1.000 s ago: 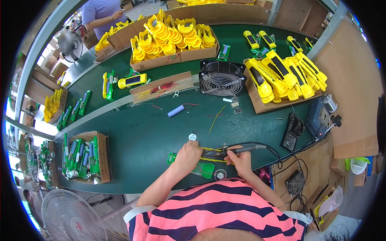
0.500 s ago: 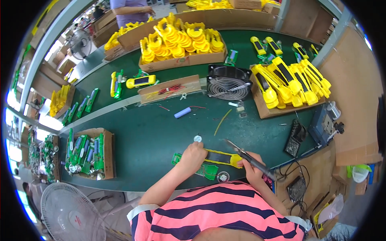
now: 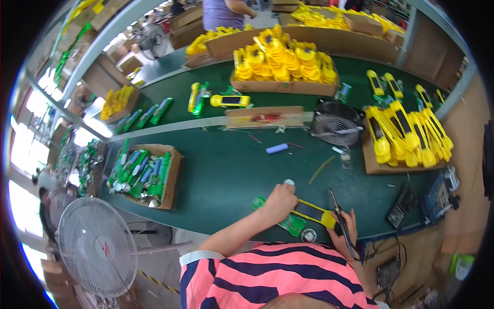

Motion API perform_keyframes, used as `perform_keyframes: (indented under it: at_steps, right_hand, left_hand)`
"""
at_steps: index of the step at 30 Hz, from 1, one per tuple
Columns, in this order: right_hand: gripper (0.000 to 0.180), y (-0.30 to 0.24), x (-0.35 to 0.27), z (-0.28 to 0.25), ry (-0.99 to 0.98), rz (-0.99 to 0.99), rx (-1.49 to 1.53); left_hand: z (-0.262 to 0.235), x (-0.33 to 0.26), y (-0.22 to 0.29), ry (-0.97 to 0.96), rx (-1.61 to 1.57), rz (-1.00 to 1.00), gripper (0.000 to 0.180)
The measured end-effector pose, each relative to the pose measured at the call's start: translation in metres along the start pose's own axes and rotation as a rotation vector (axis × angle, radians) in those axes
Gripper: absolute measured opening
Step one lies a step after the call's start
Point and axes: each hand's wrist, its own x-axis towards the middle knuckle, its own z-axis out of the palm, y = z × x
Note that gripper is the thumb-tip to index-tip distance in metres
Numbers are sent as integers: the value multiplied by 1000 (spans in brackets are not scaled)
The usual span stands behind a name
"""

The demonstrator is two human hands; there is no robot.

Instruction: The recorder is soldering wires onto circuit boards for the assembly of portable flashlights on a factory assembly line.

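My left hand (image 3: 281, 201) is closed at the left end of a yellow plastic casing (image 3: 328, 219) with a dark panel; its fingertips are partly hidden. Just past those fingers shows a small round silvery disc (image 3: 289, 182); whether I hold it, I cannot tell. My right hand (image 3: 348, 233) grips a soldering iron (image 3: 341, 217), its tip pointing up and away above the table, beside the casing's wide end. Partly under my left wrist lies a green circuit holder (image 3: 293, 225), with a round silvery part (image 3: 309, 235) next to it.
Boxes of yellow casings stand at the back (image 3: 283, 86) and right (image 3: 404, 167). On the left sits a box of green assemblies (image 3: 175, 177). A black fan (image 3: 337, 123), a blue cylindrical cell (image 3: 277, 149) and a blue soldering station (image 3: 437, 198) are around. A white fan (image 3: 98, 247) stands at lower left.
The whole view has swung, so the bench appears further right and lower. The soldering iron has turned more upright, its tip now further from my left hand. My left hand stays at the casing.
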Motion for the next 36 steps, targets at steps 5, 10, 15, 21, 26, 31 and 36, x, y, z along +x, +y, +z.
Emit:
perform_keyframes:
  at_steps: [5,10,15,21,26,31,36]
  right_hand:
    - [46,-10,12,-2,-59,69,25]
    - [49,2,5,1,-50,30,-17]
    - [51,0,4,1,-64,49,57]
    - [53,3,11,2,-98,43,73]
    - [52,3,23,7,-96,64,187]
    - [49,6,24,-1,-199,114,209]
    - [48,5,25,-2,-234,116,230]
  left_hand:
    - [-32,-7,-31,261,-663,80,8]
    - [-46,-25,-10,-44,-520,362,12]
    - [-21,-31,-3,-9,-542,333,9]
    - [2,-20,13,238,-727,30,11]
    - [21,-3,48,548,-554,-69,9]
    - [22,-6,55,412,-450,-124,11]
    - [22,-9,59,288,-520,-178,12]
